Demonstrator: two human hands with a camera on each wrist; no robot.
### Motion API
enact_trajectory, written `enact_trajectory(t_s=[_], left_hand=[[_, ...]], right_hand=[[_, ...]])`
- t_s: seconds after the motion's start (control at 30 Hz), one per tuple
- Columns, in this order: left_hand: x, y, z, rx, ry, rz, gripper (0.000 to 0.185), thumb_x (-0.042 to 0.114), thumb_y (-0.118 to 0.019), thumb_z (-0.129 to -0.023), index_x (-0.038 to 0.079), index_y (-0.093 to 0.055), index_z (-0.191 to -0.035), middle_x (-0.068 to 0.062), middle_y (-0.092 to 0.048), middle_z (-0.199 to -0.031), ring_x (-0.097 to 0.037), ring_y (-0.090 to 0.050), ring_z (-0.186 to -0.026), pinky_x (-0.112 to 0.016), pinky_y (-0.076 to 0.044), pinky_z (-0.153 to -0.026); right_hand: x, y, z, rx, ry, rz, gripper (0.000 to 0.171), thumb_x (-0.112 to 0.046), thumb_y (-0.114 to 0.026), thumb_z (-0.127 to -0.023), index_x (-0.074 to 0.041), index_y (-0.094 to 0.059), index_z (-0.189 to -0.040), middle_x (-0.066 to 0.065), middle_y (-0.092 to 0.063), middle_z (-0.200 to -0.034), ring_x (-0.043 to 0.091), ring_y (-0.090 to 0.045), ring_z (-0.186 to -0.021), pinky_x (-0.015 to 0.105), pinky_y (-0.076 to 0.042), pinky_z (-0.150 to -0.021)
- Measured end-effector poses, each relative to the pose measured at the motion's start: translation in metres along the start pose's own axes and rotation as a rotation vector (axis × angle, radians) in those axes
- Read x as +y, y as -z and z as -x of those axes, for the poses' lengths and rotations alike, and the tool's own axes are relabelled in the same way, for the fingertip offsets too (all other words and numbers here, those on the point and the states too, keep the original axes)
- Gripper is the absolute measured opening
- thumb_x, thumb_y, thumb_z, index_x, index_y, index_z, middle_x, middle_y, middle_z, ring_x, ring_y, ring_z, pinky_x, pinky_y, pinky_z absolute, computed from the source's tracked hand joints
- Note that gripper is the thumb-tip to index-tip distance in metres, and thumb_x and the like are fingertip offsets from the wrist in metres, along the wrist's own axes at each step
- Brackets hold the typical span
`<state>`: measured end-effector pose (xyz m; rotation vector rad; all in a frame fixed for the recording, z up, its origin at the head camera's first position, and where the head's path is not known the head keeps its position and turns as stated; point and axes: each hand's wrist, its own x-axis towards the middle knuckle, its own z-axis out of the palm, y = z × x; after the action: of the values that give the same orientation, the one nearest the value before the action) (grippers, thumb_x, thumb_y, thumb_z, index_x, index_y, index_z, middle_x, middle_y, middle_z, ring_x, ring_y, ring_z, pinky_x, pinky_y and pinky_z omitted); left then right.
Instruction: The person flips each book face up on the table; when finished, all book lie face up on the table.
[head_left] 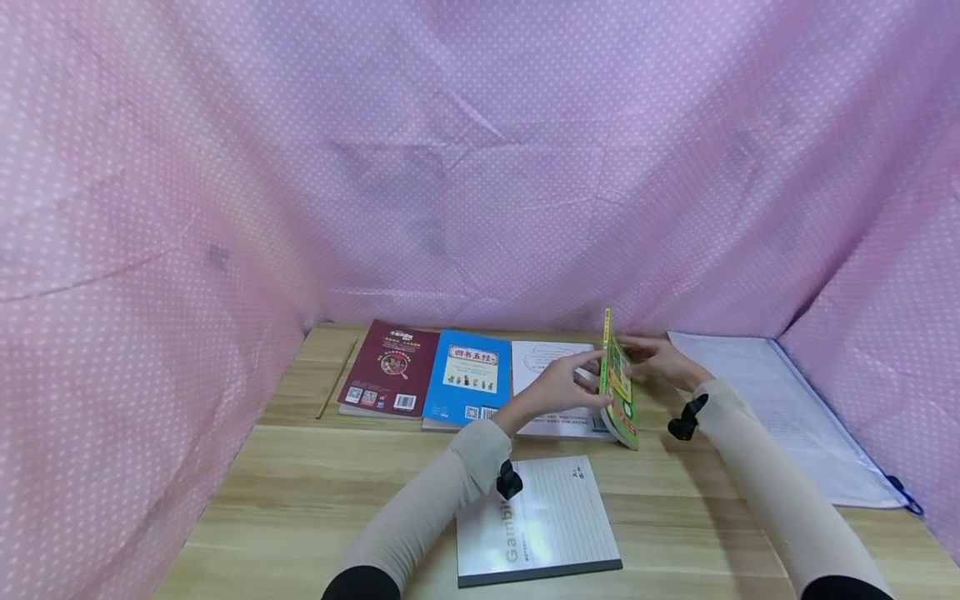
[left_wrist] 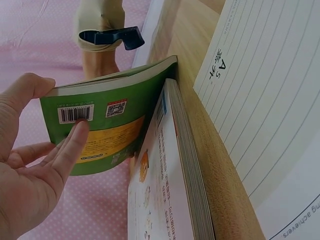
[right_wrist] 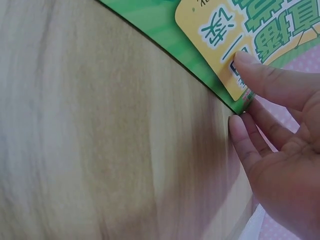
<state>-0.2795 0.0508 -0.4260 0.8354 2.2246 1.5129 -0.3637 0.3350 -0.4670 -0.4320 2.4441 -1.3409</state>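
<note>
Head view, centre right: thin green paperback book [head_left: 617,385] stands on edge, left hand [head_left: 558,390] and right hand [head_left: 660,360] flanking it — fingers straight, pressing each cover. Left wrist view alone shows its barcode — thumb hooked over the edge.

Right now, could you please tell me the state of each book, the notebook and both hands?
Green book: on edge, between both hands.
Maroon book: flat, closed.
Blue book: flat, closed.
White book: flat, closed.
Notebook: flat, closed.
Left hand: gripping green book.
Right hand: fingers against cover.
</note>
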Motion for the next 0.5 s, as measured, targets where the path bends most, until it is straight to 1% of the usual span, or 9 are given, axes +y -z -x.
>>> enact_trajectory(t_s=[0.27, 0.5], left_hand=[[-0.005, 0.0026, 0.0, 0.021, 0.011, -0.002, 0.078, 0.021, -0.081, -0.088, 0.018, -0.042, -0.156, -0.002, -0.061, -0.129, -0.005, -0.068, -0.099, -0.02, -0.058, -0.08], [-0.0066, 0.0016, 0.0043, 0.021, 0.043, 0.016, 0.078, 0.021, -0.082, -0.088, 0.018, -0.043, -0.155, -0.002, -0.062, -0.128, -0.004, -0.068, -0.096, -0.02, -0.058, -0.08]], right_hand=[[-0.0048, 0.0009, 0.0004, -0.008, -0.009, -0.022, 0.074, -0.003, -0.073, -0.091, -0.005, -0.039, -0.156, 0.026, -0.035, -0.161, 0.049, -0.031, -0.148, 0.065, -0.025, -0.12], [-0.0058, -0.0006, 0.0022, -0.019, -0.014, 0.019, 0.075, -0.005, -0.072, -0.091, -0.006, -0.036, -0.157, 0.027, -0.034, -0.161, 0.05, -0.033, -0.146, 0.067, -0.023, -0.12]])
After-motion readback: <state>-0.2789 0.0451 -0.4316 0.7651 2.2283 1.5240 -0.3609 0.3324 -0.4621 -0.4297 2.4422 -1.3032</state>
